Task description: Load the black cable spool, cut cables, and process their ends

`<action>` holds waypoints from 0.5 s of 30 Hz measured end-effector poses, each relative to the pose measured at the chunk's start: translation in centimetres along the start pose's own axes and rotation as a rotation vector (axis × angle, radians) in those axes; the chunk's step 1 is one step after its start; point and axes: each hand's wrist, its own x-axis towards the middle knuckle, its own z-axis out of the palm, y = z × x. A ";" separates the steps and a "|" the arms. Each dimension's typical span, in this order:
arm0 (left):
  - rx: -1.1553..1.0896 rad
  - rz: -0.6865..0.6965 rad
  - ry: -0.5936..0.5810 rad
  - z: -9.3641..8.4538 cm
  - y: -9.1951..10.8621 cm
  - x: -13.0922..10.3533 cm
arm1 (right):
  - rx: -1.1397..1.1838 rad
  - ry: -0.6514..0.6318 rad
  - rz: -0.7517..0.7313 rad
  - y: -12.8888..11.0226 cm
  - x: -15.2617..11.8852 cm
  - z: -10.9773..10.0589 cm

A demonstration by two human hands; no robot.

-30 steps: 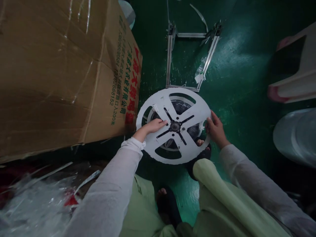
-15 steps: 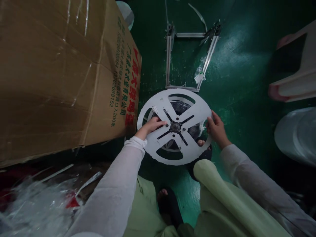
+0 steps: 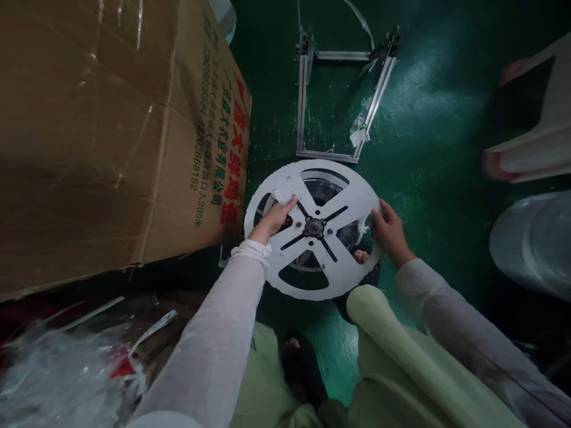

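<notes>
A large white reel (image 3: 341, 214) with slots, wide cutouts and a dark hub is tilted before me in the middle of the view. Through its openings I see dark material wrapped in clear film, lying behind the front flange. My left hand (image 3: 277, 219) reaches into the left cutout, its thumb on the upper-left spoke and its other fingers partly hidden behind the flange. At the right edge, my right hand (image 3: 389, 229) is closed around the rim, near a bit of white tie. A small white label sticks up beside my left fingers.
A big cardboard box (image 3: 178, 131) stands close on the left. Beyond the reel, a metal frame (image 3: 301, 107) lies on the green floor. Clear plastic wrap (image 3: 66, 368) is heaped at lower left. At right are a white stool-like object (image 3: 530, 157) and a film-wrapped roll (image 3: 533, 244).
My left hand has shifted up along the cutout, its thumb going from near the hub to the upper-left spoke. My right hand keeps its hold. The view has moved slightly.
</notes>
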 end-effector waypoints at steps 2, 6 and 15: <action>0.048 -0.016 0.045 0.1 0.2 -0.1 | -0.014 0.019 0.013 0.1 0.1 0.2; 0.213 -0.071 -0.003 -1.1 0.7 -1.4 | -0.010 0.036 0.032 0.7 0.2 0.5; 0.384 -0.133 -0.356 -4.0 0.7 -4.9 | -0.004 0.041 -0.001 0.6 0.0 0.6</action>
